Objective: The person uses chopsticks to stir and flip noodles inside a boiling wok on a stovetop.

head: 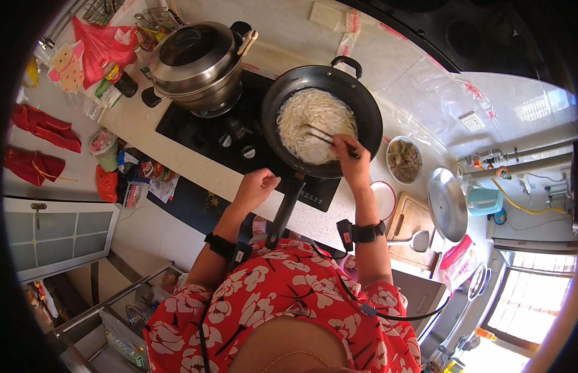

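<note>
My right hand (353,158) grips a pair of chopsticks (320,134), their tips down in pale thin noodles (312,112). The noodles lie in a wide dark wok (370,109) on the black gas cooktop (196,123). Close to the cooktop's front edge, my left hand (257,186) hovers with fingers loosely curled and nothing visible in them. It is left of the wok's long black handle (286,214), apart from it. Part of the wok's near rim is hidden behind my right hand.
Left of the wok stands a lidded steel steamer pot (193,65). To the right are a bowl of cooked food (404,160), a red-rimmed bowl (383,199), a wooden cutting board (405,214), a spatula (418,241) and a metal lid (447,205). A sauce bottle (122,81) stands far left.
</note>
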`<act>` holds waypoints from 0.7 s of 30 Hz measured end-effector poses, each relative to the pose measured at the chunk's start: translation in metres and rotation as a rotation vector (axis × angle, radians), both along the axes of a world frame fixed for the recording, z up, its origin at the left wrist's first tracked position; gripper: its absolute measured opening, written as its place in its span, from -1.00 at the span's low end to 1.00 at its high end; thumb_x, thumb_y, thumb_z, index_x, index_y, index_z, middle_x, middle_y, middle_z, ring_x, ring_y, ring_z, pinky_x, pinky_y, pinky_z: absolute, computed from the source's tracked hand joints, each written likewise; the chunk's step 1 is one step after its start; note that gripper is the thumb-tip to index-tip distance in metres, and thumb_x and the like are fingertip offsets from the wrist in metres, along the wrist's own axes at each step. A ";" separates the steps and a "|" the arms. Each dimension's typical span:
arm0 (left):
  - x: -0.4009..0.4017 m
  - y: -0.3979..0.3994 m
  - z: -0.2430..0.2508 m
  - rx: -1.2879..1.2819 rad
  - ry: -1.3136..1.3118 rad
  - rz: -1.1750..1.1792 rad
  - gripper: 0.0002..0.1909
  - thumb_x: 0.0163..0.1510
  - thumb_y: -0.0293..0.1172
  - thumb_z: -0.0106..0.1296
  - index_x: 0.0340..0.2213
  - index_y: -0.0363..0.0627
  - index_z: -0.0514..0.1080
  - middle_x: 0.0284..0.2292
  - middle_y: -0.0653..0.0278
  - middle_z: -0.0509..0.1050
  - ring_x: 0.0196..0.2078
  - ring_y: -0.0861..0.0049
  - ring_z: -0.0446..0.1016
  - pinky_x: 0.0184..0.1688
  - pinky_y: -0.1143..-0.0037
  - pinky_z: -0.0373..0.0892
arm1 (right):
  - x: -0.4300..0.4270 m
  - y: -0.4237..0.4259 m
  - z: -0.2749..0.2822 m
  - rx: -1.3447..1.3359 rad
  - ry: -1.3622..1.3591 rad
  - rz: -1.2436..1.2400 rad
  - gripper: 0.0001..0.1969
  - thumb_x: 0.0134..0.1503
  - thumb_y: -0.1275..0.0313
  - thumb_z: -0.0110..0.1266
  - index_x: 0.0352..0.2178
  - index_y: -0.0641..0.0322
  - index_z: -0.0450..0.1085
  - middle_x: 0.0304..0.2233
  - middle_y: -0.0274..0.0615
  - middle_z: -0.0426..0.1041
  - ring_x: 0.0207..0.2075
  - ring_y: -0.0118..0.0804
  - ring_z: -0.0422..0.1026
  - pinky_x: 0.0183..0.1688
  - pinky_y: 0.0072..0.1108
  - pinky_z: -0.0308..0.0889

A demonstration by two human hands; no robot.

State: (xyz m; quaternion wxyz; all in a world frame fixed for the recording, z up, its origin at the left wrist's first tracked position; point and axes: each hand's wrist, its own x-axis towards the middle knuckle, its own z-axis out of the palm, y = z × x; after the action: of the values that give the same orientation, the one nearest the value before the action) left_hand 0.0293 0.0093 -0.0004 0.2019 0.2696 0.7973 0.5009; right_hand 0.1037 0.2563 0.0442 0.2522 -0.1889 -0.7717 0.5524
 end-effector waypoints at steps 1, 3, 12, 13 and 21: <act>0.000 -0.001 0.001 -0.001 0.000 0.002 -0.79 0.01 -0.35 0.10 -0.51 -0.28 0.41 -0.56 0.17 0.47 -0.54 0.49 0.45 -0.47 0.55 0.34 | 0.000 0.006 0.000 0.034 0.059 -0.075 -0.85 0.10 0.48 0.05 -0.32 0.37 0.43 -0.53 -0.25 0.47 -0.45 -0.50 0.48 -0.41 -0.69 0.31; 0.000 -0.002 0.002 0.000 -0.002 0.028 -0.79 0.01 -0.35 0.10 -0.51 -0.28 0.41 -0.57 0.17 0.47 -0.55 0.50 0.44 -0.48 0.55 0.33 | 0.006 0.014 0.007 0.076 0.059 -0.227 -0.85 0.11 0.47 0.05 -0.34 0.38 0.43 -0.54 -0.22 0.47 -0.47 -0.49 0.48 -0.42 -0.66 0.32; 0.000 0.000 -0.001 0.001 -0.010 0.004 -0.78 0.01 -0.35 0.10 -0.51 -0.28 0.41 -0.57 0.18 0.47 -0.54 0.51 0.45 -0.48 0.55 0.33 | -0.005 0.034 0.005 0.550 0.092 -0.262 -0.85 0.09 0.44 0.07 -0.33 0.29 0.44 -0.47 -0.13 0.45 -0.45 -0.40 0.44 -0.42 -0.59 0.31; 0.000 0.000 0.000 0.000 -0.009 0.003 -0.78 0.01 -0.35 0.10 -0.51 -0.28 0.41 -0.57 0.18 0.47 -0.54 0.51 0.45 -0.48 0.55 0.33 | -0.006 0.033 0.004 0.549 0.093 -0.262 -0.85 0.09 0.44 0.07 -0.33 0.29 0.44 -0.47 -0.13 0.45 -0.45 -0.40 0.44 -0.42 -0.59 0.31; 0.000 -0.003 -0.002 -0.032 -0.010 0.011 -0.79 0.01 -0.35 0.12 -0.49 -0.28 0.41 -0.55 0.18 0.48 -0.51 0.53 0.46 -0.44 0.55 0.35 | -0.021 0.025 0.022 -0.276 0.083 -0.206 -0.77 0.15 0.36 0.02 -0.32 0.38 0.43 -0.49 -0.27 0.47 -0.44 -0.47 0.50 -0.40 -0.70 0.31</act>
State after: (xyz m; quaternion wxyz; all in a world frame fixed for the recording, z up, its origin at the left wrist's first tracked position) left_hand 0.0292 0.0068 -0.0022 0.2075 0.2594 0.8056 0.4905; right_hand 0.0825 0.2815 0.0659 0.3108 -0.2770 -0.6541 0.6315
